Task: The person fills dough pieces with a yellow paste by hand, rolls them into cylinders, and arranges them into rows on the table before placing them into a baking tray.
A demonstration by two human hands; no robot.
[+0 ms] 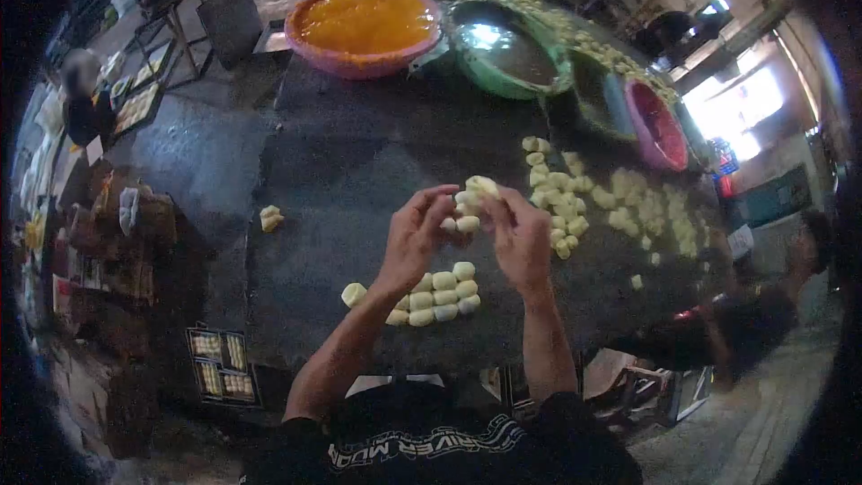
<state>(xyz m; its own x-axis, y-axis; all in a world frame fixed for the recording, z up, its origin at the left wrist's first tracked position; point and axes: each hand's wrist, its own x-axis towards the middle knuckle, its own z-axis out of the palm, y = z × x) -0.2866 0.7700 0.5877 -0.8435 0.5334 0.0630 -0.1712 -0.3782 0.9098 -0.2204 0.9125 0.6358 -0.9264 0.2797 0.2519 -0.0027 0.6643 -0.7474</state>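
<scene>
Above the middle of the dark table, my two hands are raised close together at a pale yellow piece of dough [482,186]. My right hand [523,241] pinches the dough with its thumb and fingers. My left hand [419,232] curls in from the other side, fingertips at the dough pieces. Small dough balls [464,224] show between the hands, just below the held piece. Nearer to me, rows of round dough balls [444,296] sit side by side, partly behind my left forearm. A single ball [354,295] lies at their left.
A cluster of dough pieces [564,202] lies right of my hands, with more [655,207] beyond. Along the far side stand a pink basin [310,52] of orange filling, a green basin [507,81] and a red-pink basin [648,121]. A person [763,305] is at the right.
</scene>
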